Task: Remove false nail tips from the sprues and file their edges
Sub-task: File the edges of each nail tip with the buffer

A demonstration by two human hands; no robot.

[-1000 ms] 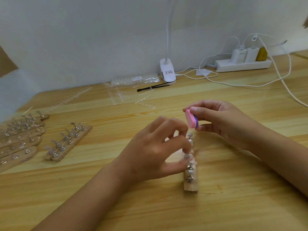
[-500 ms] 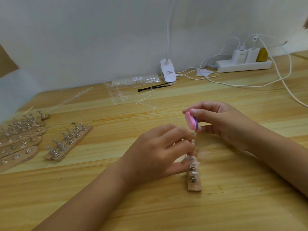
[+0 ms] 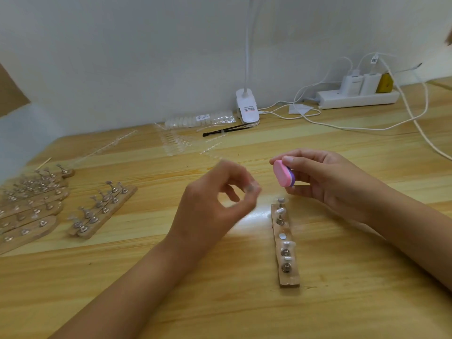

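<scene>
Fingertips of the left hand [image 3: 215,206] pinch something small and pale, most likely a false nail tip [image 3: 250,187] on its little metal stand, though motion blur keeps me from telling its shape or which way its edge faces. The right hand [image 3: 325,179] is closed around a pink and purple buffer block [image 3: 283,176], thumb on top and fingers beneath, with the pink face turned toward the left hand.

The coming move turns on the gap between these two: the pinched piece sits just to the left of the block and a little lower, near but not touching. The block's long axis runs roughly up and down in the view, tilted slightly, so its broad pink face is already presented for the piece to meet it.

A wooden holder strip [image 3: 285,245] lies on the table [image 3: 342,302] below the right hand, its length running away from the person, with several stands on it and one bare round pad [image 3: 282,236] near the middle. More loaded strips [image 3: 102,211] lie well apart to the left, and clear sprues [image 3: 176,143] lie farther back.

My judgement is that filing comes next, and either hand need close only a short way.
</scene>
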